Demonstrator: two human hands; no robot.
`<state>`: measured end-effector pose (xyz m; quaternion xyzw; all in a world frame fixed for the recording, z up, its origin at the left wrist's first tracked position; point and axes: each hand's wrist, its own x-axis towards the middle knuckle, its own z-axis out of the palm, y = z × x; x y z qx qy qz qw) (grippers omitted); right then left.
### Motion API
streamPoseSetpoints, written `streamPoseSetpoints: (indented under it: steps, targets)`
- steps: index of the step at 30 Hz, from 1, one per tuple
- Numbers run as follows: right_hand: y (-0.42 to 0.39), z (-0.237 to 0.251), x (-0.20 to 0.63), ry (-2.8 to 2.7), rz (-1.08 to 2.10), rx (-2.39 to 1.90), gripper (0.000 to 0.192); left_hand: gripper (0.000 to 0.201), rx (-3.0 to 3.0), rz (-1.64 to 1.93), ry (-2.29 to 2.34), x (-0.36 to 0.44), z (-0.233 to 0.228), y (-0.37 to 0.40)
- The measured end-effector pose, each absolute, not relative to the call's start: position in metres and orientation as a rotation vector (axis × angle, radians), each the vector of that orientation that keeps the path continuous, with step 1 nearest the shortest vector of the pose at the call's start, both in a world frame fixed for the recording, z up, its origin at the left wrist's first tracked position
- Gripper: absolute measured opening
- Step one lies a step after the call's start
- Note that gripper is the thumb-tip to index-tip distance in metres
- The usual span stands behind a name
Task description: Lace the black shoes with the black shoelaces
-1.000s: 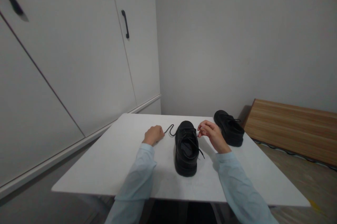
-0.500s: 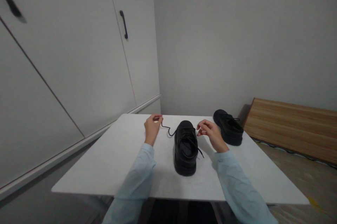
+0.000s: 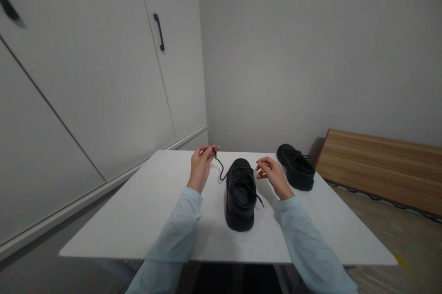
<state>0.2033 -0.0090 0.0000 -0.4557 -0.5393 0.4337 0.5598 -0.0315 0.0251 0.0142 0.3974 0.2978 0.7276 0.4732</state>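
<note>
Since a second ago the left hand (image 3: 201, 165) has risen off the desk (image 3: 145, 211) and travelled toward its far edge, drawing the lace (image 3: 219, 169) up with it; the loop that lay flat on the surface now hangs in a loose curve from the pinched fingertips down to the shoe (image 3: 240, 193). The right hand (image 3: 272, 175) has barely shifted: it hovers just beside the shoe's right flank, fingers curled narrowly, thumb and forefinger nipping what seems to be the other lace end, though that is too small to confirm. The shoe stands upright around the middle of the desk, its long axis running from near edge to far edge, toe pointing away, heel opening toward the person. A second shoe (image 3: 295, 172) sits near the far right corner, well apart, angled toe leftward and away.
</note>
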Motion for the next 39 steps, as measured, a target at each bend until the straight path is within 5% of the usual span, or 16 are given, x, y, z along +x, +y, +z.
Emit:
streamPoseSetpoints:
  steps: [7,20,39]
  targets:
    - [-0.005,-0.004,0.205,-1.273,1.008,-1.084,0.026,0.027,1.219,1.666,0.876,-0.018,0.035,0.032]
    - [-0.005,-0.003,0.21,-1.327,0.771,-1.108,0.041,0.016,2.549,1.017,1.283,0.025,0.041,0.023]
    - [-0.006,-0.008,0.208,-1.632,0.504,-1.195,0.019,0.016,2.712,0.965,1.077,0.035,0.018,0.022]
